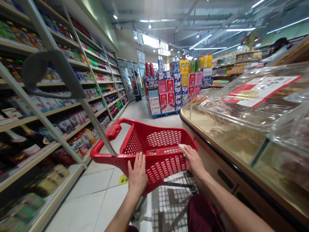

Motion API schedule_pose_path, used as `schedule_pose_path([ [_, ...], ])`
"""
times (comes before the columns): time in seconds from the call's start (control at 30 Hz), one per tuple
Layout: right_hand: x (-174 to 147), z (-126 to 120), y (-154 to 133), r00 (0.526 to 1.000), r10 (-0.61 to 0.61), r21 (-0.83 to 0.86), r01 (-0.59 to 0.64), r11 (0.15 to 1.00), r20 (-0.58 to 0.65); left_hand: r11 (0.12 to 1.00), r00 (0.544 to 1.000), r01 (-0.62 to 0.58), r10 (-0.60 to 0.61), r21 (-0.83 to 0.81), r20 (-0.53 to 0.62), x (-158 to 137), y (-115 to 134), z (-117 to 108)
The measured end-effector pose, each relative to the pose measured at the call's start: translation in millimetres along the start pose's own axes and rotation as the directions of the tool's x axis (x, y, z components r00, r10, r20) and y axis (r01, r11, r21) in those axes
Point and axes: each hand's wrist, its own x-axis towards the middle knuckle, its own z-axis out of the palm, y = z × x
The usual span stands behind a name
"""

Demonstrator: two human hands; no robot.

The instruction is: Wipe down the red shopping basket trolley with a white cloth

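A red plastic rolling shopping basket (164, 137) with slotted walls stands crosswise in front of me; nothing shows inside it. My left hand (137, 174) lies against its near side, fingers stretched out and tips by the top rim, gripping nothing. At the right end of the same rim, my right hand (193, 159) presses a small white wipe (182, 146) under its fingers. Only a corner of that wipe is visible. A grey pull handle (54, 75) rises from the basket's left end and leans toward the upper left.
Shelves of drinks (96, 77) line the left side. On the right stands a display counter (219, 138) with clear food packages (253, 96). Stacked cartons (166, 93) and bottles rise ahead. One person (136, 85) stands near the fridges, another (277, 50) at far right.
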Motion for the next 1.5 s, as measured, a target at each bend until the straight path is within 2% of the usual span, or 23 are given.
schedule_pose_path([
  [0.07, 3, -9, 18, 0.989, 0.147, -0.059, -0.148, 0.987, -0.012, 1.0, 1.0, 0.007, -0.007, -0.008, 0.007, 0, 2, 0],
  [0.13, 5, -11, 17, 0.979, 0.202, -0.084, -0.202, 0.976, -0.011, 1.0, 1.0, 0.022, -0.022, -0.012, 0.009, 0, 4, 0],
  [0.17, 6, -9, 8, 0.986, 0.164, -0.073, -0.163, 0.984, 0.009, 1.0, 1.0, 0.029, -0.029, -0.011, 0.007, 1, 5, 0],
  [0.27, 8, -1, -22, 0.993, -0.075, 0.014, 0.074, 0.997, 0.09, 1.0, 1.0, 0.026, -0.026, 0.001, -0.001, 0, 4, 1],
  [0.33, 8, -1, -25, 0.984, -0.133, 0.033, 0.13, 0.991, 0.117, 1.0, 1.0, 0.012, -0.012, 0.008, 0.002, 0, 2, 0],
  [0.5, 8, -9, 2, 0.985, 0.163, -0.125, -0.155, 0.98, 0.052, 1.0, 1.0, 0.011, -0.012, 0.009, 0.006, -2, 3, 2],
  [0.57, 7, -4, -7, 0.994, 0.099, -0.101, -0.095, 0.99, 0.04, 1.0, 1.0, 0.026, -0.026, 0.007, 0.0, -1, 5, 3],
  [0.67, 4, 4, -29, 0.987, -0.153, 0.009, 0.153, 0.988, 0.055, 1.0, 1.0, 0.024, -0.024, 0.009, -0.007, -2, 5, 4],
  [0.7, 3, 5, -32, 0.98, -0.188, 0.025, 0.187, 0.982, 0.059, 1.0, 1.0, 0.016, -0.016, 0.011, -0.008, -2, 4, 4],
  [0.77, 3, 2, -26, 0.991, -0.125, -0.004, 0.125, 0.992, 0.055, 1.0, 1.0, 0.002, -0.002, 0.015, -0.006, -3, 3, 3],
  [0.87, 5, -2, -16, 0.997, 0.08, -0.101, -0.078, 0.992, 0.01, 1.0, 1.0, 0.001, -0.001, 0.014, -0.005, -4, 4, 2],
  [0.9, 5, -1, -20, 0.996, 0.089, -0.11, -0.089, 0.99, -0.003, 1.0, 1.0, 0.007, -0.007, 0.012, -0.007, -4, 5, 2],
  [0.93, 6, 2, -28, 0.999, 0.053, -0.102, -0.054, 0.993, -0.008, 1.0, 1.0, 0.014, -0.014, 0.011, -0.01, -4, 6, 2],
  [1.03, 8, 12, -61, 0.981, -0.196, -0.016, 0.196, 0.981, 0.01, 1.0, 1.0, 0.022, -0.022, 0.011, -0.017, -5, 6, 2],
  [1.1, 9, 12, -67, 0.964, -0.264, 0.012, 0.263, 0.965, 0.04, 1.0, 1.0, 0.014, -0.014, 0.014, -0.019, -6, 4, 2],
  [1.13, 9, 9, -63, 0.97, -0.236, 0.001, 0.236, 0.972, 0.059, 1.0, 1.0, 0.008, -0.008, 0.015, -0.017, -6, 4, 1],
  [1.2, 10, 0, -43, 0.994, -0.077, -0.071, 0.082, 0.994, 0.076, 1.0, 1.0, -0.003, 0.003, 0.012, -0.01, -6, 3, 1],
  [1.27, 10, -8, -25, 0.994, 0.095, -0.146, -0.087, 0.985, 0.055, 1.0, 1.0, -0.006, 0.006, 0.006, -0.006, -6, 5, 1],
  [1.3, 10, -9, -22, 0.99, 0.133, -0.161, -0.125, 0.979, 0.044, 1.0, 1.0, -0.002, 0.002, 0.004, -0.008, -6, 6, 1],
  [1.33, 9, -9, -23, 0.992, 0.122, -0.157, -0.114, 0.981, 0.042, 1.0, 1.0, 0.007, -0.007, 0.005, -0.012, -6, 7, 1],
  [1.4, 8, -4, -37, 0.997, -0.031, -0.095, 0.038, 0.995, 0.066, 1.0, 1.0, 0.024, -0.024, 0.009, -0.019, -6, 7, 2],
  [1.47, 7, 0, -49, 0.977, -0.195, -0.025, 0.198, 0.98, 0.089, 1.0, 1.0, 0.026, -0.026, 0.013, -0.018, -6, 7, 3],
  [1.5, 7, 1, -50, 0.971, -0.22, -0.014, 0.222, 0.975, 0.096, 1.0, 1.0, 0.022, -0.022, 0.014, -0.014, -6, 6, 3],
])
